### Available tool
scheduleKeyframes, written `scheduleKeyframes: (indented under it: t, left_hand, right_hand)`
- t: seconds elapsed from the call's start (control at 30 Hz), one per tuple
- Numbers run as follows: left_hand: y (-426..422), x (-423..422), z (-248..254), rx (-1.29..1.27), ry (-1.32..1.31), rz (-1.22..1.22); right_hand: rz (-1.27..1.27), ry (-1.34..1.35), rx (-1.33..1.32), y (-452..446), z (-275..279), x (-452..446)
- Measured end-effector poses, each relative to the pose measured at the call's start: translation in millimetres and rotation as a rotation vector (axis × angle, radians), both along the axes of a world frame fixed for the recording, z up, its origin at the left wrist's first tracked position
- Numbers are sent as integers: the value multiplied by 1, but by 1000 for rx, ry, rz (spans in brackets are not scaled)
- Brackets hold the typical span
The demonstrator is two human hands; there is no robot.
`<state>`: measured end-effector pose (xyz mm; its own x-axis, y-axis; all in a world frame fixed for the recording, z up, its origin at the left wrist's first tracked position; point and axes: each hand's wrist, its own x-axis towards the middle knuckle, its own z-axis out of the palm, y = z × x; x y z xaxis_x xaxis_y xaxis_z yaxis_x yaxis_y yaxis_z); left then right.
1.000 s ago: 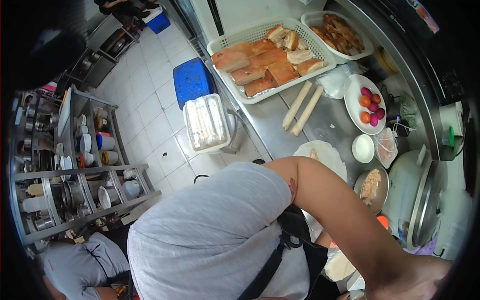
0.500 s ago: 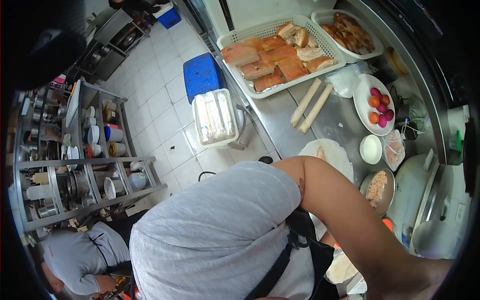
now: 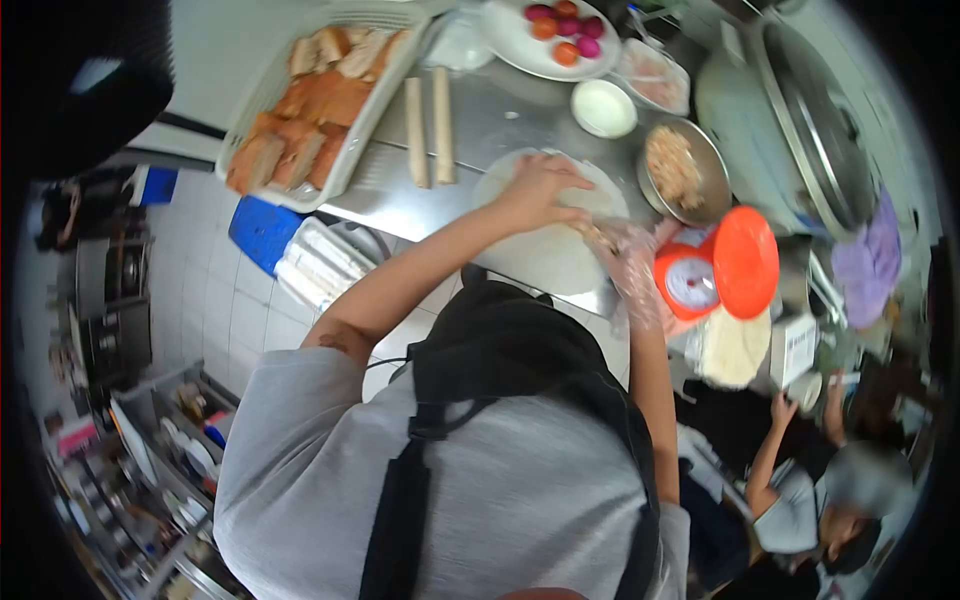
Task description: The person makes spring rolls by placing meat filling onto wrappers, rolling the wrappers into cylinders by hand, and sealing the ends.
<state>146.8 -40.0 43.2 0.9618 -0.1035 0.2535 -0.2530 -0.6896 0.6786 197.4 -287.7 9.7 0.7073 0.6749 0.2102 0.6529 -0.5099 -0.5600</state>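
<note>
1. My black apron meets the counter's front edge at close quarters, leaving me scant room on the near side of the pale round sheet.
2. My bare left hand reaches over the upper part of the sheet, fingers extended and loosely parted, the thumb side toward my right hand.
3. In a clear plastic glove, my right hand works at the sheet's right side, beside a small clump of filling. Blur and plastic film hide the fingers: I cannot tell how wide they are parted or whether they grip it.
4. An orange-red scale crowds my right wrist, a tight margin on that flank.
5. Just past the sheet's upper right edge sits a metal bowl with pinkish filling in it; a small white bowl stands farther off.
6. Two pale rolls lie side by side to the upper left, apart from the sheet. Bare steel counter opens between them and the white bowl, my widest clear patch.
7. Along the far side, a white basket of meat slabs and an oval plate of red-orange and magenta eggs bound the workspace.
</note>
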Motion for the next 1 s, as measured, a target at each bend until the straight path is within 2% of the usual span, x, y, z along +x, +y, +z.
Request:
scheduleKeyframes:
  t: [0.1,0.17,0.3,0.4,0.7,0.8,0.9,1.0]
  left_hand:
    - [1,-7,-16,180,57,-60]
    - [4,-2,-24,300,104,-150]
    - [15,-2,-40,258,77,-139]
    - [22,-7,-36,261,41,-129]
    - [50,-8,-28,326,74,-142]
    - [56,-8,-29,317,83,-138]
    - [61,-9,-23,301,57,-131]
    - [68,-12,-30,286,72,-112]
  right_hand:
    - [-31,22,-211,10,23,-3]
    - [-28,0,-191,16,17,-4]
    - [15,13,-195,34,8,-2]
    - [7,-116,-199,47,9,-6]
    - [50,-5,-249,77,18,-6]
    - [-10,-108,-145,84,8,-10]
    - [13,-29,-171,91,6,-6]
    - [-34,-77,-233,101,-11,-2]
